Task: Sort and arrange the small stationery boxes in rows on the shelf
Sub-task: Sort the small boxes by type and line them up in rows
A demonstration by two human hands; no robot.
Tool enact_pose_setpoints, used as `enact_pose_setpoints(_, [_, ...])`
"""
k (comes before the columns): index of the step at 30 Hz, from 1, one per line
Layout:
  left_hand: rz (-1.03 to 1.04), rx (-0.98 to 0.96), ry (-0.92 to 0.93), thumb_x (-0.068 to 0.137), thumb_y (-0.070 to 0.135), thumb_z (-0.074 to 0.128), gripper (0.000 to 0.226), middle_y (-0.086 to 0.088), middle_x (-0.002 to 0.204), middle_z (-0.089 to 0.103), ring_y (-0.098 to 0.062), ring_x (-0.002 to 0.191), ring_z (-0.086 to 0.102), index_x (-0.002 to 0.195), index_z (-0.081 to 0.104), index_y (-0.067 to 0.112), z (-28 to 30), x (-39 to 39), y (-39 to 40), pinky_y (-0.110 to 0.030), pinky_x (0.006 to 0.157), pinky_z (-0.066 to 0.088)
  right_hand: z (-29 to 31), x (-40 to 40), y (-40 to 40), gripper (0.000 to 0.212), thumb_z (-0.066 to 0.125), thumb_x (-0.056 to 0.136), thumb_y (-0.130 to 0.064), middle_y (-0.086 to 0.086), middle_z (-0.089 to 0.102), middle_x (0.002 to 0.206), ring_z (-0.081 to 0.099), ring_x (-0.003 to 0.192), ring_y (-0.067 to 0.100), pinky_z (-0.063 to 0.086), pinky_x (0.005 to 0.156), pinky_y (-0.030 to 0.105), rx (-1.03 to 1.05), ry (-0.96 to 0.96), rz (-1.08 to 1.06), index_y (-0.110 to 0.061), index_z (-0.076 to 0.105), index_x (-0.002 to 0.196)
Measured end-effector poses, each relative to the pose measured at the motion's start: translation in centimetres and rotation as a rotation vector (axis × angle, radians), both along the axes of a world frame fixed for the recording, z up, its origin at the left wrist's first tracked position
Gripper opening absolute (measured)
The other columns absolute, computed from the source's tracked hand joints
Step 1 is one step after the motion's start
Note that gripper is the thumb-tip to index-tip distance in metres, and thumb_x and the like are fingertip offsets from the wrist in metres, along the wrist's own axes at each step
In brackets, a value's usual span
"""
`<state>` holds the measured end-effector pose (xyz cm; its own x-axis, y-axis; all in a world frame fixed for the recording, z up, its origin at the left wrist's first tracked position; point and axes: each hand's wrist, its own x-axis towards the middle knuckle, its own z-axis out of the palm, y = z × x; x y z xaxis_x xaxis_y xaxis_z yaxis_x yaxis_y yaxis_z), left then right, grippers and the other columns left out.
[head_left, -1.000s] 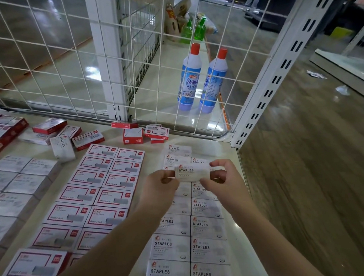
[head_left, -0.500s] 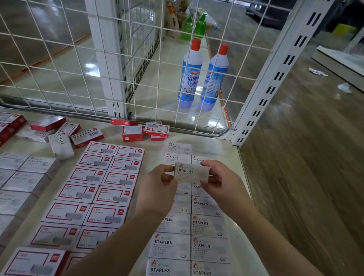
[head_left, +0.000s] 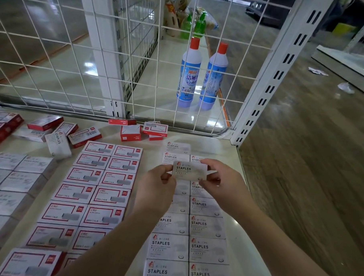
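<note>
Placing step: left hand (head_left: 156,186) and right hand (head_left: 220,182) pinch a white staples box (head_left: 190,171) by its ends, above the white rows (head_left: 189,235). Next, likely: lower it toward 12 o'clock, square to neighbours.

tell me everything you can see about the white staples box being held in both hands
The white staples box is a small flat rectangular carton, apparently cardboard, printed "STAPLES" in black with a small red logo at its top left corner and fine print too blurred to read. It looks closed and is held face up, roughly level, above the two-column row of matching white boxes on the shelf. The left hand pinches its left end and the right hand its right end.
</note>
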<state>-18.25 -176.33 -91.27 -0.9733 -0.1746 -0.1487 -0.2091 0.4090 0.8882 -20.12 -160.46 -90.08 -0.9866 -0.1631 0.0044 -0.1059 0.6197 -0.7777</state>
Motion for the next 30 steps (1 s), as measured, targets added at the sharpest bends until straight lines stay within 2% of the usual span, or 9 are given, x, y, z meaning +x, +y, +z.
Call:
enact_pose_setpoints(3, [-0.048,-0.040,0.013,0.092,0.013,0.051,0.028,0.014,0.077,0.064,-0.003,0.065,0.056,0.116,0.063,0.023,0.0,-0.2,0.1,-0.007,0.049,0.040,0.0,-0.2,0.4,0.045,0.063,0.084,-0.005,-0.008,0.060,0.104,0.056,0.079,-0.008,0.042,0.065,0.000,0.021,-0.012,0.017,-0.019,0.053,0.126])
enact_pose_setpoints(7, [-0.106,-0.103,0.022,0.094,0.016,0.049,0.024,0.005,0.086,0.068,-0.014,0.067,0.058,0.111,0.065,0.021,0.4,-0.6,0.6,-0.025,0.053,0.048,-0.2,-0.9,1.1,0.044,0.063,0.085,-0.005,-0.010,0.059,0.102,0.056,0.077,-0.008,0.041,0.063,0.000,0.051,-0.035,0.020,-0.019,0.053,0.126])
enact_pose_setpoints(10, [-0.165,-0.193,0.040,0.096,0.022,0.044,0.027,0.008,0.097,0.066,-0.008,0.072,0.058,0.118,0.061,0.025,1.0,-1.5,1.1,-0.013,0.053,0.044,-0.2,-1.9,1.9,0.037,0.062,0.084,-0.004,-0.011,0.062,0.098,0.061,0.082,0.001,0.045,0.064,0.006,0.059,-0.053,0.021,-0.018,0.058,0.118])
enact_pose_setpoints(13, [-0.185,-0.270,0.040,0.096,0.026,0.045,0.038,0.002,0.125,0.056,-0.011,0.110,0.053,0.133,0.048,0.020,1.1,-3.0,1.7,-0.020,0.087,0.042,-0.1,-3.6,3.1,0.034,0.062,0.086,-0.008,-0.007,0.065,0.100,0.063,0.085,0.008,0.045,0.064,0.011,0.056,-0.057,-0.014,-0.017,0.058,0.118])
enact_pose_setpoints(16, [-0.168,-0.362,0.044,0.094,0.023,0.048,0.042,-0.002,0.134,0.048,-0.014,0.120,0.046,0.136,0.044,0.018,0.6,-4.5,1.5,-0.027,0.099,0.038,-0.1,-5.7,4.0,0.028,0.061,0.087,-0.012,-0.002,0.065,0.100,0.060,0.087,0.010,0.039,0.062,0.012,0.160,-0.015,-0.051,-0.016,0.059,0.115])
enact_pose_setpoints(22, [-0.216,-0.569,-0.010,0.093,0.022,0.047,0.041,-0.004,0.131,0.045,-0.018,0.115,0.045,0.134,0.042,0.018,-1.1,-6.7,-0.1,-0.032,0.096,0.044,-0.4,-8.8,4.2,0.006,0.056,0.088,-0.008,-0.004,0.056,0.073,0.047,0.064,0.009,0.035,0.050,0.010,0.327,0.007,-0.035,-0.012,0.058,0.085])
enact_pose_setpoints(24, [-0.229,-0.595,-0.034,0.093,0.023,0.046,0.042,-0.005,0.126,0.047,-0.019,0.113,0.046,0.135,0.040,0.020,-1.4,-7.1,-0.4,-0.034,0.093,0.047,-0.5,-9.5,4.0,0.006,0.055,0.088,-0.009,0.002,0.059,0.078,0.049,0.067,0.014,0.031,0.049,0.012,0.367,-0.027,-0.018,-0.006,0.060,0.087])
enact_pose_setpoints(28, [-0.255,-0.558,-0.067,0.094,0.022,0.045,0.035,-0.002,0.111,0.054,-0.014,0.097,0.051,0.129,0.044,0.019,-1.5,-7.2,-0.5,-0.030,0.084,0.050,-0.5,-10.0,3.5,0.015,0.056,0.088,-0.006,0.007,0.062,0.099,0.056,0.088,0.022,0.042,0.068,0.029,0.377,-0.106,-0.021,-0.003,0.061,0.102])
enact_pose_setpoints(30, [-0.257,-0.538,-0.065,0.094,0.022,0.046,0.029,0.000,0.104,0.055,-0.012,0.089,0.053,0.123,0.049,0.016,-1.6,-7.4,-0.4,-0.026,0.076,0.051,-0.8,-10.1,3.4,0.018,0.056,0.088,-0.007,0.004,0.060,0.102,0.056,0.093,0.019,0.040,0.068,0.026,0.364,-0.139,-0.039,-0.005,0.060,0.105])
